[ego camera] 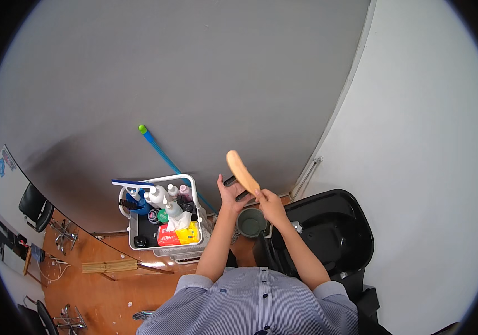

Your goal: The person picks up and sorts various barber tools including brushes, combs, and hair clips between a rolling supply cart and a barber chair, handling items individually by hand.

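Note:
My right hand (271,203) grips the lower end of a long, curved, tan piece (242,172), perhaps wooden, which slants up to the left. Beneath it is my left hand (234,196), palm up, with the thumb spread. Two short black bars (242,195) show between the palm and the tan piece; whether they belong to it, and whether my left fingers grip anything, I cannot tell. The tan piece hides part of that hand.
To the left, a white-rimmed cart (195,188) carries bottles, a blue squeegee (132,183) and a tissue pack (179,234). A blue pole (164,156) leans on the grey wall. A grey-green bucket (251,222) and black shampoo basin (339,234) stand below and right of my hands.

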`<state>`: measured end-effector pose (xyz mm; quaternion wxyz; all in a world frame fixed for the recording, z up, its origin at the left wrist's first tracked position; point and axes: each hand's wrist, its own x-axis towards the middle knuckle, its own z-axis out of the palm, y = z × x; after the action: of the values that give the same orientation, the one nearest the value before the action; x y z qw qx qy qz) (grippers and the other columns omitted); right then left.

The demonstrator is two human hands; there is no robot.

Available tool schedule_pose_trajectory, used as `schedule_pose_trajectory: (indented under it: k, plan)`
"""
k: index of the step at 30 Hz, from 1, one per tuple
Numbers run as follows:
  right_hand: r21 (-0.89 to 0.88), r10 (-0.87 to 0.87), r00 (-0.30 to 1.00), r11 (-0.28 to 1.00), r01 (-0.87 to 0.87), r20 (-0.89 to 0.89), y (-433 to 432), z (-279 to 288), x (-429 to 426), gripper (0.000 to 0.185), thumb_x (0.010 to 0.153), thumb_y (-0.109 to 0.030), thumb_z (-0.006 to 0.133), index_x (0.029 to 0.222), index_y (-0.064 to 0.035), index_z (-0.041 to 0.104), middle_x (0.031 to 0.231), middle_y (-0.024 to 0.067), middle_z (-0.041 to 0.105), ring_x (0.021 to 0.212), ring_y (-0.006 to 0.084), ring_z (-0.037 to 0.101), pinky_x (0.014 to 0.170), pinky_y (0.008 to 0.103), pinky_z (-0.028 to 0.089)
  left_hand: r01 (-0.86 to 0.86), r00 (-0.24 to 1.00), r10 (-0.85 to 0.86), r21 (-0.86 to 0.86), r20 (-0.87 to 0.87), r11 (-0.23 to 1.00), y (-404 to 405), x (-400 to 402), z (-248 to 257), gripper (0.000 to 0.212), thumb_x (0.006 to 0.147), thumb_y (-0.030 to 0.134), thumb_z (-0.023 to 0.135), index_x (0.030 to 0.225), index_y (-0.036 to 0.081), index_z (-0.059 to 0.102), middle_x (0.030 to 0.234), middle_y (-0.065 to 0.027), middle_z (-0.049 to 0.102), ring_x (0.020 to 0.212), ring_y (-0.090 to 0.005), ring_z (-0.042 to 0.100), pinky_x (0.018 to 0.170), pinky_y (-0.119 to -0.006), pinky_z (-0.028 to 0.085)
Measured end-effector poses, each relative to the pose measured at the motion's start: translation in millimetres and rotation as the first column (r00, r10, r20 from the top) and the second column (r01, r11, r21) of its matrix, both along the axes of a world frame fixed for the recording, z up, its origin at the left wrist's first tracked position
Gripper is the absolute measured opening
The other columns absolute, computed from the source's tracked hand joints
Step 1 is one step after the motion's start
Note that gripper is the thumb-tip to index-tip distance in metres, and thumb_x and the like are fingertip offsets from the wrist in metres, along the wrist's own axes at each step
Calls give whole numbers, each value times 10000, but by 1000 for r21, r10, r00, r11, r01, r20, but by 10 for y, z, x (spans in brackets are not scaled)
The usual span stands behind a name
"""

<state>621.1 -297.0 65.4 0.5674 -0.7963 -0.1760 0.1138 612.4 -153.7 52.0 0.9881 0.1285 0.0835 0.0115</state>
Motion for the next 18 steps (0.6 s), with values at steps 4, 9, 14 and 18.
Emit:
schedule_pose_trajectory:
  k: [4,9,14,18]
  plan:
    - [-183,65,998,981,-62,10,106,23,-192,437,891,-424,444,877,-11,589,681,124,604,656,265,599,612,359,439,0,991,2,-12,133,1000,109,24,-167,769,770,665,285,1196,54,477,954,-148,549,902,-287,521,804,-530,417]
    - [-77,5,992,997,5,123,49,-24,-69,380,897,-395,482,793,-35,545,506,-8,430,404,87,415,366,230,306,16,999,-14,64,-39,998,68,-2,11,815,753,703,266,1215,62,464,970,-134,547,898,-263,524,783,-518,430]
    - [7,172,973,985,-173,-152,118,64,-214,392,899,-404,476,776,-35,525,497,-5,418,379,75,383,362,227,291,-7,992,5,16,123,1000,189,29,-244,807,758,692,273,1235,65,448,997,-140,532,904,-290,512,802,-500,405]
    - [11,35,996,999,-34,-77,60,-21,-66,383,901,-404,475,777,-44,505,487,-17,395,364,58,339,348,217,277,3,998,-1,-30,56,1000,119,21,-185,773,770,658,301,1236,59,445,986,-148,533,889,-295,513,784,-500,418]
